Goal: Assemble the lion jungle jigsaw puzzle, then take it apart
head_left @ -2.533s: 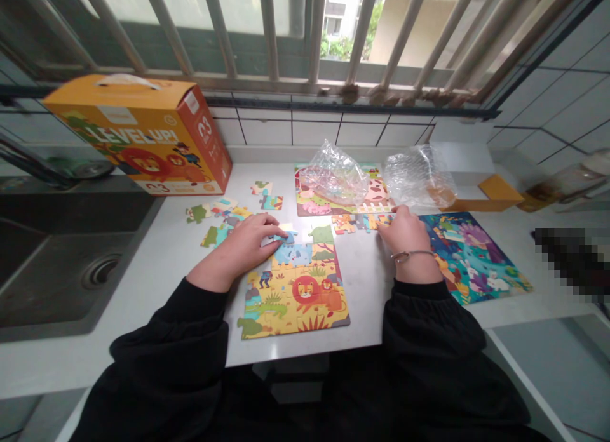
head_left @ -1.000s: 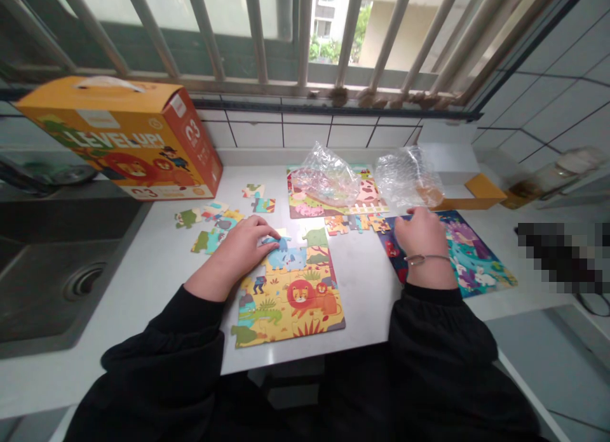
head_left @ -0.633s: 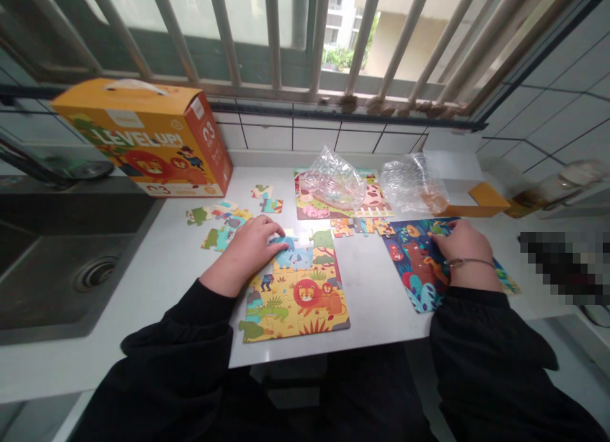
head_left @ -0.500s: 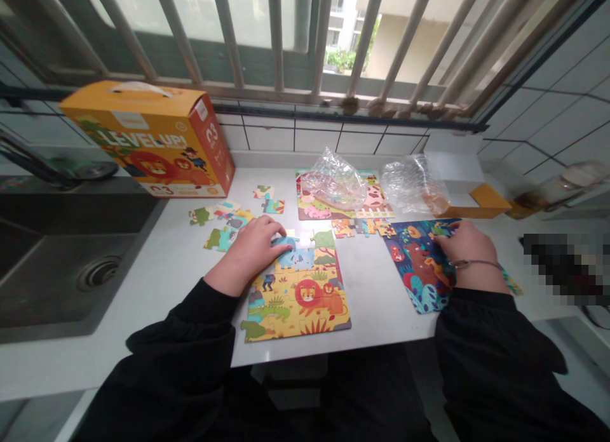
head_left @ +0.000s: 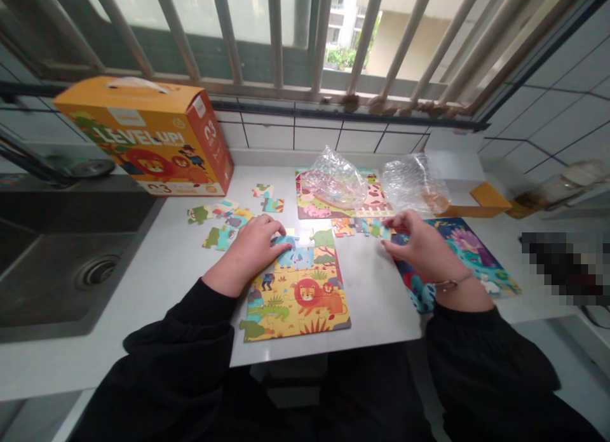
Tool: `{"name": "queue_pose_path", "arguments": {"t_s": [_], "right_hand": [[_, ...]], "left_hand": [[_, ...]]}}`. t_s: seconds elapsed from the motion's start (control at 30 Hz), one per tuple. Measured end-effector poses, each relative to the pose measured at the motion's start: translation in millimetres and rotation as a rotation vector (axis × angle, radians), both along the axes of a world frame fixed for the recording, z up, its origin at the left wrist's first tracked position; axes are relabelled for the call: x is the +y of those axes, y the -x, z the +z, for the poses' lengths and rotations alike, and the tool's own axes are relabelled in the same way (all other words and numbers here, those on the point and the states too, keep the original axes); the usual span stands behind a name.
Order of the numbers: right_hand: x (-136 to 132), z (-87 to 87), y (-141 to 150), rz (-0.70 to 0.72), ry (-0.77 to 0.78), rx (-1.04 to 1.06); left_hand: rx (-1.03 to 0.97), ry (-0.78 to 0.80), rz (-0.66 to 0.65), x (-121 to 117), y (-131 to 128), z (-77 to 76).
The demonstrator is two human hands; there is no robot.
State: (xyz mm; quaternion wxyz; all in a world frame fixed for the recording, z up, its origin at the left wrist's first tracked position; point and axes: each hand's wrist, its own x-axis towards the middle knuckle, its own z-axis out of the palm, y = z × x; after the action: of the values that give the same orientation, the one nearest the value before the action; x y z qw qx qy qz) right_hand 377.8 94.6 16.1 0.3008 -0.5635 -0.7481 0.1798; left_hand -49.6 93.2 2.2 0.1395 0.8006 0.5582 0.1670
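Observation:
A partly built yellow lion puzzle (head_left: 298, 289) lies at the front of the white counter (head_left: 157, 270). My left hand (head_left: 255, 242) rests flat on its upper left corner, fingers on a blue piece (head_left: 286, 242). My right hand (head_left: 419, 242) reaches left across the dark blue finished puzzle (head_left: 471, 254), its fingers curled at a short row of joined loose pieces (head_left: 359, 227); whether it grips one is hidden. Several loose pieces (head_left: 222, 223) lie left of my left hand.
An orange puzzle box (head_left: 143, 137) stands at the back left beside a dark sink (head_left: 61, 264). A third finished puzzle (head_left: 343, 197) lies at the back under crumpled clear plastic bags (head_left: 414, 185). A small yellow box (head_left: 488, 197) sits at the right. Window bars run behind.
My right hand slid the dark blue puzzle to the right, then came back left to the row of loose pieces. My left hand stayed on the lion puzzle.

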Motion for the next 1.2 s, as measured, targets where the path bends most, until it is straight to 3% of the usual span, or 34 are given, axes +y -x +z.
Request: {"name": "queue_pose_path", "arguments": {"t_s": [0.13,0.23,0.37,0.47,0.63,0.83,1.2], "right_hand": [[9.4,9.5,78.6,0.298,-0.034,0.015],[21.3,5.1,115.0,0.360,-0.024,0.004],[28.7,-9.7,139.8,0.406,-0.037,0.021],[26.7,-18.8,147.6,0.429,-0.060,0.028],[23.9,-23.9,154.4,0.323,-0.078,-0.066],[25.4,-30.3,159.4,0.301,-0.095,-0.148],[30.6,-27.6,147.0,0.315,-0.120,-0.038]], "left_hand": [[0.009,-0.013,0.003,-0.2,0.5,-0.9],[0.006,-0.014,0.003,-0.7,1.3,-2.8],[-0.024,-0.016,0.003,-0.2,1.9,-5.9],[-0.029,-0.019,0.007,-0.1,1.7,-6.9],[-0.010,-0.016,0.001,-0.9,0.5,-5.0],[0.010,-0.016,0.009,-1.4,-0.2,-2.7],[-0.025,0.002,0.007,-2.0,-0.2,-0.9]]}}
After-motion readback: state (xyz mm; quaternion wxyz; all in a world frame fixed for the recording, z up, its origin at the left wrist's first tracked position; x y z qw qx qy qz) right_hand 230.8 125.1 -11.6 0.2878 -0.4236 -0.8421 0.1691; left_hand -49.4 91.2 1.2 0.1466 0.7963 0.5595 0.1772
